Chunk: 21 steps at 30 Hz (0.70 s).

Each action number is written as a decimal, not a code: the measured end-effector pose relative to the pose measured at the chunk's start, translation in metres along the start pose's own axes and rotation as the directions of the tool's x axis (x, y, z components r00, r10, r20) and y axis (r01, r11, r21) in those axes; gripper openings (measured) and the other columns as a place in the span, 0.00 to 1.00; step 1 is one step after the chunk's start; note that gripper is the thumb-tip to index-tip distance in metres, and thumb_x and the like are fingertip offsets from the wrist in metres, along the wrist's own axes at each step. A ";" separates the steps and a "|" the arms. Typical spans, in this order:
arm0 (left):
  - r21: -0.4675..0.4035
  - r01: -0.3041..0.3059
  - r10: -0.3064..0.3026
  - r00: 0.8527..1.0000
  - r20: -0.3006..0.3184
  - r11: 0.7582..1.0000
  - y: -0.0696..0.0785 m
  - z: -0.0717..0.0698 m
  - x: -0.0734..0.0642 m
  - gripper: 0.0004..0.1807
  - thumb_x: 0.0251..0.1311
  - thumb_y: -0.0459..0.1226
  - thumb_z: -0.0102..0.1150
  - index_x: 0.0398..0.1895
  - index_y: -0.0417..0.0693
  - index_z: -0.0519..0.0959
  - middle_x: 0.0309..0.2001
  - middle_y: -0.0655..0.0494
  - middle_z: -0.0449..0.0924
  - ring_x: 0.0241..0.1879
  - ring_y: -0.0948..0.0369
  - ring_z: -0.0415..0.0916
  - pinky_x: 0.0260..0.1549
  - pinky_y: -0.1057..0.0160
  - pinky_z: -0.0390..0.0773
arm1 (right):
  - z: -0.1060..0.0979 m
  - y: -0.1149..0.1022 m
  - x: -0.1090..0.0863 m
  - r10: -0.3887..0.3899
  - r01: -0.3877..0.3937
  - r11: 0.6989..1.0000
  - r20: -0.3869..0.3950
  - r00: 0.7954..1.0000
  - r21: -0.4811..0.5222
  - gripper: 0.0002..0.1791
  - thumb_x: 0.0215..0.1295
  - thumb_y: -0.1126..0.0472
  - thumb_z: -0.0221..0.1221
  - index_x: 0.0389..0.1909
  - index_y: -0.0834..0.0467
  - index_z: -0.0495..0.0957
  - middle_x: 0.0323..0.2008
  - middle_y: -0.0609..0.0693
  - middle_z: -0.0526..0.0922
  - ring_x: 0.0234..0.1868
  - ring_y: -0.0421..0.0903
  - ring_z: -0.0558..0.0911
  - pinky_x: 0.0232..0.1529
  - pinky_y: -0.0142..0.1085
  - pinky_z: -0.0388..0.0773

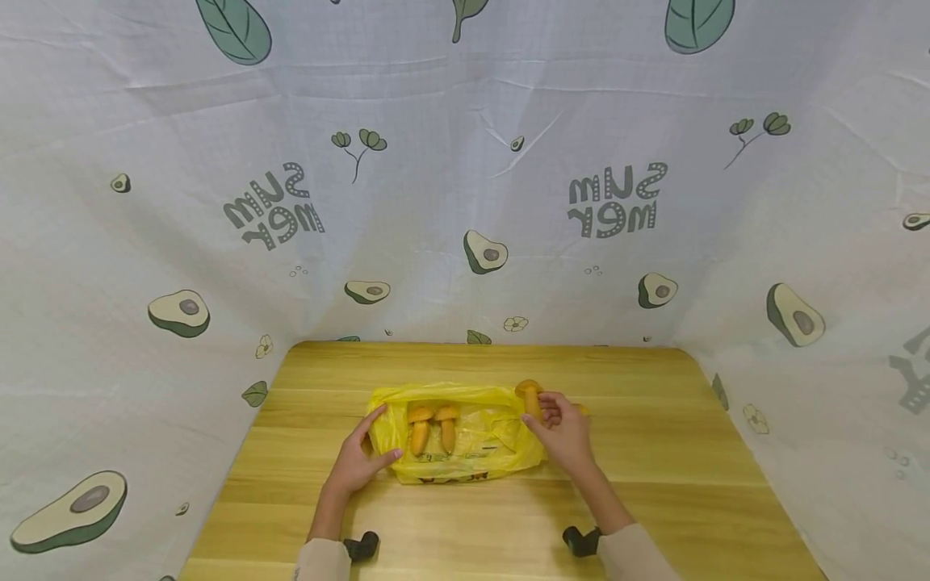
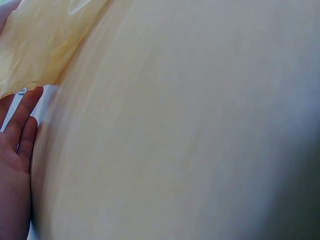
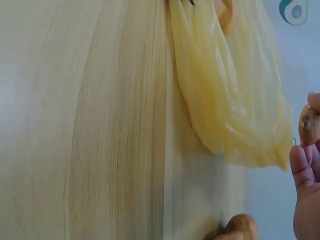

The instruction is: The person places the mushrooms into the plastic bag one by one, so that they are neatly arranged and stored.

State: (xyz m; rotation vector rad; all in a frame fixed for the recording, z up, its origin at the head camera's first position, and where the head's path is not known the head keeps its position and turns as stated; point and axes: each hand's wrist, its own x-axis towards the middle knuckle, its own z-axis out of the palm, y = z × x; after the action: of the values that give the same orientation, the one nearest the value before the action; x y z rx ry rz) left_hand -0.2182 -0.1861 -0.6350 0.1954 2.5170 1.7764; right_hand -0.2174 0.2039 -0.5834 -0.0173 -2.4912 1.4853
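A yellow plastic bag (image 1: 501, 464) lies with its mouth spread, and two orange-brown mushrooms (image 1: 420, 432) rest in its left half. At the bag's left end is my left hand (image 1: 352, 464), thumb and fingers spread around the edge; the left wrist view shows straight fingers (image 2: 26, 112) beside the plastic (image 2: 45, 45). My right hand (image 1: 567, 436) pinches another mushroom (image 1: 532, 395) by its stem above the bag's right end, cap upward. In the right wrist view, the stem end of that mushroom (image 3: 309, 125) shows between thumb and fingers.
Another mushroom (image 3: 241, 227) lies on the wooden table (image 1: 654, 452) to the right of the bag, mostly hidden behind my right hand in the head view. A white cloth (image 1: 436, 202) printed with avocados hangs behind the table and along both sides.
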 end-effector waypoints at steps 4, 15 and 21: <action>-0.008 -0.005 0.005 1.000 0.018 1.000 0.018 -0.003 -0.007 0.48 0.58 0.37 0.75 0.80 0.50 0.61 0.81 0.39 0.51 0.81 0.37 0.44 0.76 0.33 0.49 | 0.007 -0.001 0.000 -0.015 0.015 1.000 -0.002 1.000 0.001 0.25 0.59 0.62 0.75 0.55 0.63 0.79 0.46 0.57 0.84 0.41 0.47 0.81 0.39 0.26 0.80; -0.003 -0.021 0.021 1.000 0.009 1.000 0.022 -0.003 -0.008 0.47 0.58 0.36 0.74 0.80 0.50 0.61 0.81 0.38 0.52 0.80 0.36 0.46 0.76 0.32 0.50 | 0.023 -0.009 -0.001 -0.063 0.063 0.998 0.019 0.998 0.016 0.26 0.58 0.59 0.76 0.55 0.62 0.81 0.44 0.56 0.85 0.40 0.47 0.82 0.39 0.32 0.83; -0.002 -0.019 0.019 1.000 -0.006 1.000 -0.004 0.001 0.001 0.47 0.57 0.35 0.75 0.80 0.54 0.62 0.81 0.41 0.53 0.81 0.38 0.45 0.77 0.33 0.48 | 0.032 -0.008 -0.002 -0.041 0.040 0.999 0.041 0.998 0.036 0.24 0.58 0.61 0.76 0.54 0.61 0.81 0.44 0.54 0.85 0.40 0.46 0.81 0.39 0.29 0.81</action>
State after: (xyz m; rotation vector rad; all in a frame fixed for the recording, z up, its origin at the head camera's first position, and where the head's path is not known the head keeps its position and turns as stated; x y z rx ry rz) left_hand -0.2196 -0.1866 -0.6388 0.2149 2.5256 1.7887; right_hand -0.2210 0.1716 -0.5912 0.0702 -2.4820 1.5278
